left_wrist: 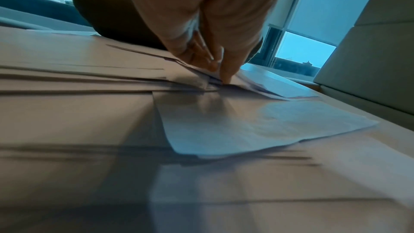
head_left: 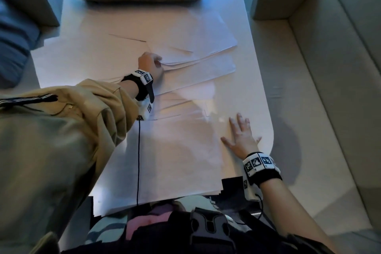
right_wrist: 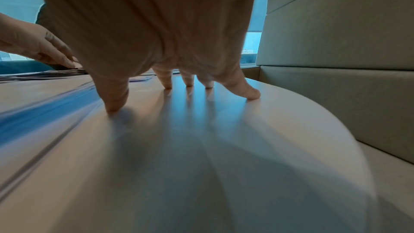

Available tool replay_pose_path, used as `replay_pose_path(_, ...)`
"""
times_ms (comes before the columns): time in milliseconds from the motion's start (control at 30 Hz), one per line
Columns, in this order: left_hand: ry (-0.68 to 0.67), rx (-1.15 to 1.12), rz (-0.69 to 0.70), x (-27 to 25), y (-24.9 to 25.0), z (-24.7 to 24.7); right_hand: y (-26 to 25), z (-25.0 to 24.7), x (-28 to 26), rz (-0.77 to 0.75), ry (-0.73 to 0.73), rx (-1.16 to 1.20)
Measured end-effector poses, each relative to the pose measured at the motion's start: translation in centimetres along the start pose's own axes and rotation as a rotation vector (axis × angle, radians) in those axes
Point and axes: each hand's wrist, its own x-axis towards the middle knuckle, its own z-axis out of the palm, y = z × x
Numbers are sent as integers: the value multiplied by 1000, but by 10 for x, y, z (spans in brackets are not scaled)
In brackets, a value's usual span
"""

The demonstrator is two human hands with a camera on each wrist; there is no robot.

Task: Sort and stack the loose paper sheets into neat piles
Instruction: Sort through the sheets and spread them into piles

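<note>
sleeve: tan sleeve (head_left: 68,121) fills the near left, arm reaching out over the table (head_left: 255,93).
left hand: left hand (head_left: 150,64) is mid-table, fingers curled down into a fan of loose sheets (head_left: 198,62). Left wrist view shows fingertips (left_wrist: 226,77) pinching the lifted edges of a few sheets, so it is holding paper. How many sheets, cannot tell.
loose sheets: white, overlapping at odd angles across the far and middle table, edges not squared; several corners stick out to the right.
near stack: bigger spread of sheets (head_left: 169,163) lies close to the body, near edge hanging just past the table edge.
right hand: right hand (head_left: 241,134) is flat and wide, fingers spread, holding nothing. Right wrist view shows fingertips (right_wrist: 168,84) pressed down, thumb at the paper edge, the rest on bare table, or so it looks.
sofa: pale sofa (head_left: 321,80) runs along the right of the table.
step: gathering, judged. Left hand is picking up a bunch from the fan; right hand braces beside the near spread. No neat pile visible yet, so early to middle.
next move: probably draw the pinched bunch clear of the fan without dragging neighbours, bring it to the near spread, then square the edges with both hands.
risk: thin sheets slide; pinch may take extras or drop one.
</note>
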Motion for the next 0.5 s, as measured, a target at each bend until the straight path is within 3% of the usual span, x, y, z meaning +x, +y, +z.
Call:
replay_pose_path(300, -129, 158, 203, 22, 11, -3, 0, -2, -2, -2, -9, -24)
replay_pose_path(500, -119, 186, 160, 20, 26, -7, 2, -3, -2, -4, -7, -14)
